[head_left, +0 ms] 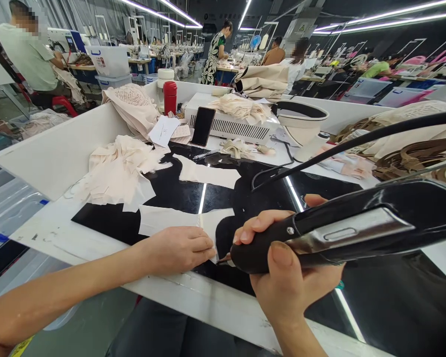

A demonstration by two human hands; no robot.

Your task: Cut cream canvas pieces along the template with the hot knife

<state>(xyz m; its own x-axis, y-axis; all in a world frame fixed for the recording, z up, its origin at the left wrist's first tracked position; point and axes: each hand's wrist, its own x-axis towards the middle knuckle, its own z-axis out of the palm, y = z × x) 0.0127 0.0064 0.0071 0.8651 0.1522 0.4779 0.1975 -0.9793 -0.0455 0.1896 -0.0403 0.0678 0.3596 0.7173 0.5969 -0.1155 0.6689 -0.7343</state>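
Observation:
My left hand [180, 250] lies on a cream fabric piece [163, 218], its fingers flat and pressing the cloth down near the table's front edge. In my right hand [290, 282] is a black corded hand tool [360, 223] with a silver lever, gripped around its thick rounded end. The tool's narrow tip [226, 260] points left and sits beside the fabric's lower corner, close to my left fingertips. I cannot tell whether the tip touches the cloth. Behind them, a second cut fabric piece [210, 173] rests on the black board [107, 220].
A heap of cream pieces [115, 166] lies at left. Behind are a phone [203, 126], a red bottle [170, 97], a white vented box [234, 129] and a pen [206, 154]. A black cable [357, 139] arches across the right. Brown straps [419, 158] lie far right. Other people work beyond.

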